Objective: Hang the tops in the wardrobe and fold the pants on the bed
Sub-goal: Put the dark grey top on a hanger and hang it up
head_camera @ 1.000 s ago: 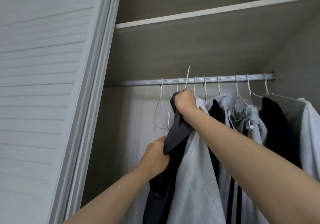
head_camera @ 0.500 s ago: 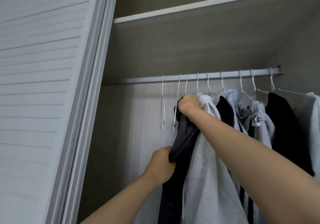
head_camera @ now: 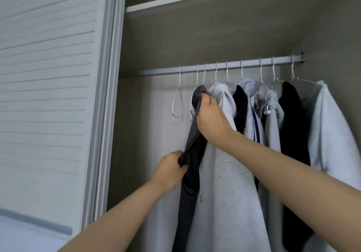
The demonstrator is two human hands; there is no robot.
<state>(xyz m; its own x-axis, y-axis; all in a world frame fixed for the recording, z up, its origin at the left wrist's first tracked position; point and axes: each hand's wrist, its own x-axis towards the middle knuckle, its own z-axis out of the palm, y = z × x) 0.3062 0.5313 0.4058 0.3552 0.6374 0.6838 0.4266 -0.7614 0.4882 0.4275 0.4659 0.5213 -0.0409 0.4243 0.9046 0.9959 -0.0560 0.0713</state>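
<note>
A dark grey top (head_camera: 192,134) hangs on a white wire hanger from the wardrobe rail (head_camera: 220,67), left of the other clothes. My right hand (head_camera: 210,115) grips the top near its shoulder, just below the hanger's hook. Lower down, my left hand (head_camera: 172,167) grips a bunched fold of the same top. To its right hang several tops: a light grey hoodie (head_camera: 224,173), black ones (head_camera: 291,127) and more grey ones (head_camera: 328,130).
An empty wire hanger (head_camera: 178,103) hangs at the rail's left end. A white louvred sliding door (head_camera: 50,95) stands to the left. A shelf (head_camera: 195,0) runs above the rail. The wardrobe's side wall closes the right.
The hanger with the dark top has come down onto the rail, its hook no longer raised above it. My right hand has slid lower on the top; my left hand keeps its grip.
</note>
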